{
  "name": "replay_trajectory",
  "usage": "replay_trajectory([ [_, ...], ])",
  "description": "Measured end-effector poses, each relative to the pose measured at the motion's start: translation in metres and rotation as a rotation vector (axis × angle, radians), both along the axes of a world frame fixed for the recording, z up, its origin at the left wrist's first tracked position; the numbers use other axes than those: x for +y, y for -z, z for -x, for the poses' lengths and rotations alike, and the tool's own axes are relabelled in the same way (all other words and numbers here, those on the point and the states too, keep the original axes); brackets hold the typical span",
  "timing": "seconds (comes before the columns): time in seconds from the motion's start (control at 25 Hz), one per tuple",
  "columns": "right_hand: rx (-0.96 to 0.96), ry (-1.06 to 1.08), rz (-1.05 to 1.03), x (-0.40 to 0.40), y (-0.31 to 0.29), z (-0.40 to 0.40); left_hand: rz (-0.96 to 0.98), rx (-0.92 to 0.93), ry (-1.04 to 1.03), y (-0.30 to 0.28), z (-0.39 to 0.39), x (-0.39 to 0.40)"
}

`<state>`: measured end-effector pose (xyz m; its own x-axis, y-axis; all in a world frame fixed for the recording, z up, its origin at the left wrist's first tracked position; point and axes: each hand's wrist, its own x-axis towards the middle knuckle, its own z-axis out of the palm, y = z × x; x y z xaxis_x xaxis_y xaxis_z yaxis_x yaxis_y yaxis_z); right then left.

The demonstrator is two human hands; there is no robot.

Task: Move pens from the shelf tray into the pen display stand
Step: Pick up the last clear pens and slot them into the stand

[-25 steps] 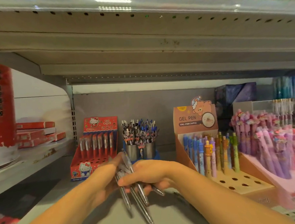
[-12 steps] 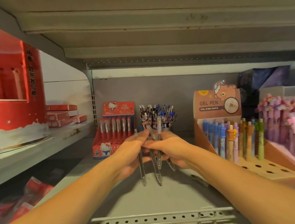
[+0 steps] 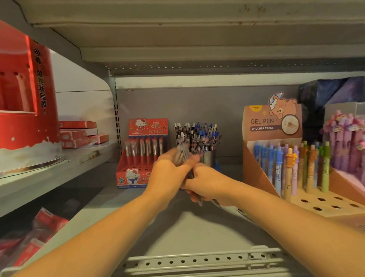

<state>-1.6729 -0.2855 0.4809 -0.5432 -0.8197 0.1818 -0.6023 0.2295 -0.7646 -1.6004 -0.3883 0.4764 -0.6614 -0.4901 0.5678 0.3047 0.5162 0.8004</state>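
A bundle of slim grey-barrelled pens (image 3: 183,159) is gripped by the curled fingers of the left hand (image 3: 170,172) and right hand (image 3: 208,183). Just beyond the fingers stands the metal-cup pen display stand (image 3: 207,156) (already crowded). Carrying is judged under way; tip-down insertion comes next.

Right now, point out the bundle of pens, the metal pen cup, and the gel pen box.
bundle of pens (image 3: 183,156), head view, upper barrels above the hands.
metal pen cup (image 3: 208,159), head view, shiny side wall.
gel pen box (image 3: 262,122), head view, printed back card.
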Motion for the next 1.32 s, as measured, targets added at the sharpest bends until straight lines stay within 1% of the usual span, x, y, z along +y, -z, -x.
replay_trajectory([
  [0.16, -0.212, -0.080, -0.024, 0.005, -0.005, 0.001, -0.188, 0.084, -0.139, -0.006, -0.002, -0.007],
  [0.2, -0.240, -0.087, -0.021, 0.006, -0.005, 0.002, -0.232, 0.104, -0.180, -0.007, -0.002, -0.011],
  [0.28, -0.272, -0.071, 0.075, 0.005, -0.007, 0.003, -0.291, 0.134, -0.201, -0.008, -0.004, -0.016],
  [0.36, -0.297, -0.052, 0.239, 0.002, -0.007, 0.004, -0.297, 0.130, -0.153, -0.008, -0.006, -0.015],
  [0.44, -0.292, -0.048, 0.333, 0.002, -0.008, 0.005, -0.238, 0.066, -0.106, -0.005, -0.008, -0.012],
  [0.52, -0.297, -0.069, 0.343, 0.005, -0.009, 0.005, -0.229, 0.046, -0.058, -0.004, -0.008, -0.009],
  [0.6, -0.288, -0.095, 0.304, 0.008, -0.010, 0.003, -0.235, 0.027, -0.027, -0.005, -0.008, -0.009],
  [0.68, -0.172, -0.067, 0.221, 0.011, -0.015, 0.002, -0.245, 0.019, -0.030, -0.006, -0.007, -0.010],
  [0.76, -0.002, 0.016, 0.057, 0.018, -0.025, 0.006, -0.268, 0.040, -0.057, -0.008, -0.006, -0.010],
  [0.8, 0.102, 0.065, -0.078, 0.025, -0.031, 0.010, -0.270, 0.045, -0.083, -0.008, -0.006, -0.010],
  [0.88, 0.309, 0.138, -0.448, 0.044, -0.045, 0.017, -0.236, 0.012, -0.116, -0.009, -0.006, -0.010],
  [0.96, 0.422, 0.178, -0.803, 0.060, -0.050, 0.016, -0.207, -0.030, -0.027, -0.008, -0.007, -0.009],
  [1.04, 0.472, 0.220, -1.006, 0.068, -0.045, 0.014, -0.138, -0.069, 0.070, -0.007, -0.007, -0.005],
  [1.12, 0.475, 0.239, -1.113, 0.070, -0.039, 0.011, -0.001, -0.105, 0.090, -0.004, -0.007, -0.001],
  [1.16, 0.456, 0.233, -1.128, 0.070, -0.036, 0.010, 0.042, -0.120, 0.088, -0.004, -0.008, 0.000],
  [1.24, 0.426, 0.214, -1.064, 0.069, -0.029, 0.010, 0.029, -0.142, 0.130, -0.004, -0.012, 0.002],
  [1.32, 0.438, 0.196, -0.931, 0.065, -0.020, 0.012, -0.069, -0.131, 0.207, -0.005, -0.015, 0.005],
])
